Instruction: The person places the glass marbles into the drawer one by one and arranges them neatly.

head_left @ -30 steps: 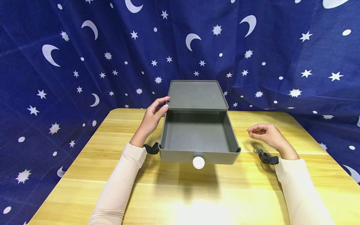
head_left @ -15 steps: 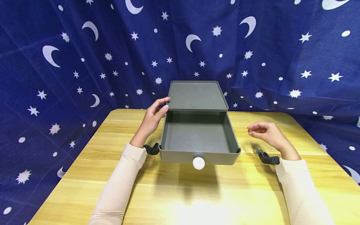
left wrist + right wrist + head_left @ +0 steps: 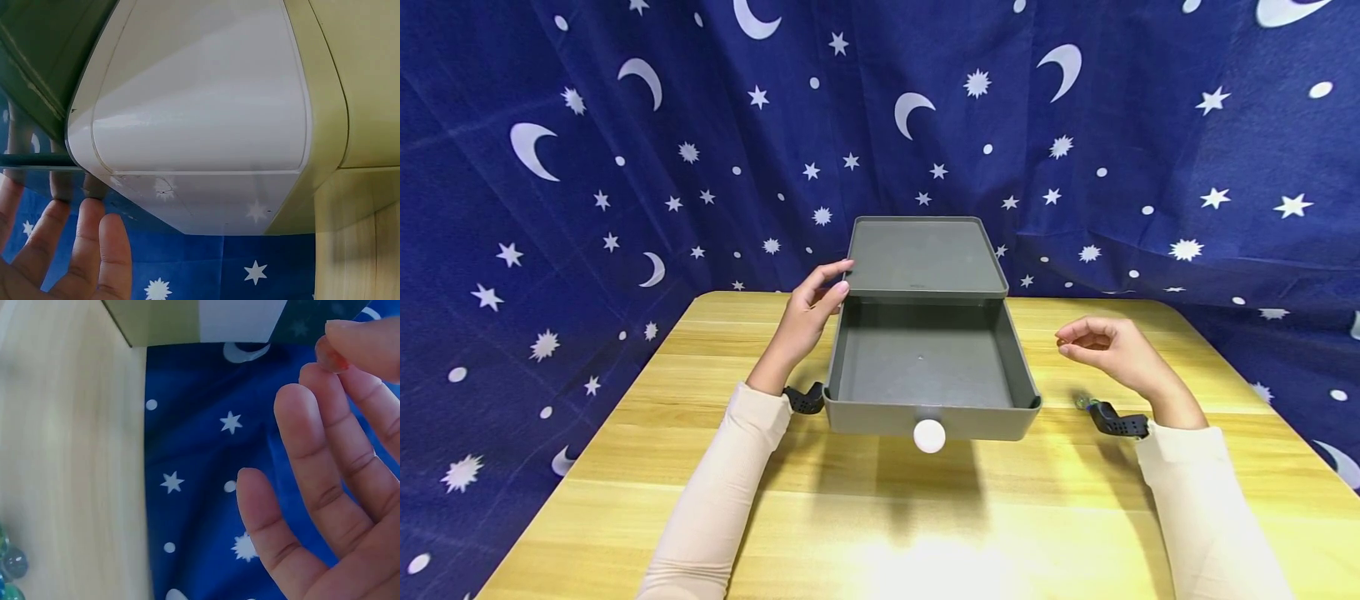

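A grey box [image 3: 928, 250] with a raised-edge top stands on the table. Its drawer [image 3: 917, 367] is pulled out toward me and has a round white knob [image 3: 929, 436] on the front. My left hand [image 3: 801, 321] rests at the left side of the box, fingertips at its upper edge; in the left wrist view the fingers [image 3: 87, 240] reach along the box's side. To the right of the drawer, my right hand [image 3: 1112, 354] is held above the table. Between thumb and fingers it pinches a clear glass marble [image 3: 331, 355] with orange-red in it.
Several glass marbles [image 3: 14, 562] lie on the wooden table [image 3: 887, 500], below my right wrist, partly hidden by a black wrist mount [image 3: 1117, 421] in the head view. A blue curtain [image 3: 820, 108] with moons and stars hangs behind the table.
My right hand has risen slightly, away from the marbles on the table, with the orange-red marble in its fingertips. The left hand and the drawer have stayed in place.
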The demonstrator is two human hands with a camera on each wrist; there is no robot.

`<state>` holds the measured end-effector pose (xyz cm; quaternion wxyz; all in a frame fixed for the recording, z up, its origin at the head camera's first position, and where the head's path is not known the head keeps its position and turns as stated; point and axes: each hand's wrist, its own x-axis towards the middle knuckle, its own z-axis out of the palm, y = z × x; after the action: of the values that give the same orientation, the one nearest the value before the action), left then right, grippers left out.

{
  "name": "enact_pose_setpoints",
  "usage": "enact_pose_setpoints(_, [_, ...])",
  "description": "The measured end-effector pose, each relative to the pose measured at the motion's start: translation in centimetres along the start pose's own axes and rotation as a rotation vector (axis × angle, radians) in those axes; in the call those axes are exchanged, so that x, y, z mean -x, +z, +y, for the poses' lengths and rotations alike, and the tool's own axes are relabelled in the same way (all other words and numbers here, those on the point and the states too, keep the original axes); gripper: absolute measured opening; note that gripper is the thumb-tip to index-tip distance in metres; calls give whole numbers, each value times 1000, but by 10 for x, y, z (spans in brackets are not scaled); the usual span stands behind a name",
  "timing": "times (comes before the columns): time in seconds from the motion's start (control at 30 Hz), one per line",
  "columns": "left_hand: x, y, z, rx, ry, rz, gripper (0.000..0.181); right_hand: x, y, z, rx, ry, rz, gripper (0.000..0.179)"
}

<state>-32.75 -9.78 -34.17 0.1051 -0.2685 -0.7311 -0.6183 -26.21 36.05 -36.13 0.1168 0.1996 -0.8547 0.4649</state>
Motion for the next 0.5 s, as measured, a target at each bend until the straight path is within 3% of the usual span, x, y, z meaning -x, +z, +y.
enact_pose_setpoints(0.5, [1,0,1,-6,4,-2,47,-1,1,-24,53,-33,21,16])
